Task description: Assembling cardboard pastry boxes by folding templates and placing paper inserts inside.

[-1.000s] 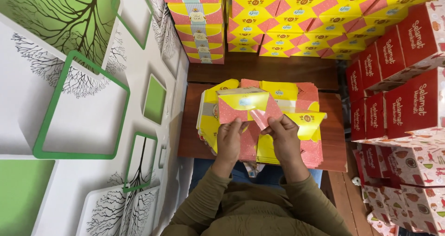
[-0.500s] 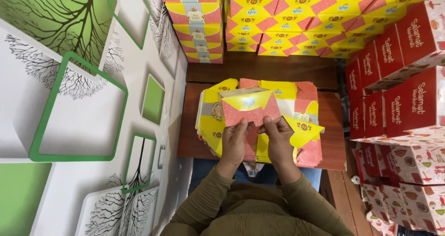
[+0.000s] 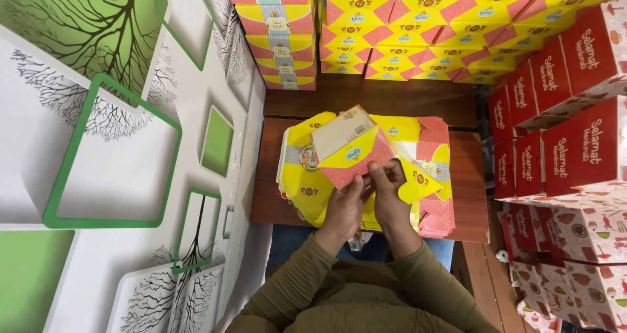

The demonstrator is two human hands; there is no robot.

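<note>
In the head view, I looked straight down at a small brown table (image 3: 465, 176) set in a narrow corner. My left hand (image 3: 345, 205) and my right hand (image 3: 390, 199) were close together, almost touching, and both were pinched on the lower edge of a yellow and pink box blank (image 3: 349, 151). The blank was half folded and lifted above the table, with its plain cardboard inside turned up toward eleven o'clock; I judged that I held it by the bottom flaps so that the panels could bend freely.

Under my hands lay a stack of flat blanks (image 3: 307, 189), spread over the middle of the table, probably so that a blank was always within easy reach.

At twelve o'clock, behind the table, stood piles of finished yellow boxes (image 3: 418, 32), packed tight against each other. At three o'clock were red boxes (image 3: 575, 143), stacked upright in rows. At nine o'clock was a white wall with green frames and tree drawings (image 3: 117, 143). My olive sleeves (image 3: 366, 294) filled six o'clock.
</note>
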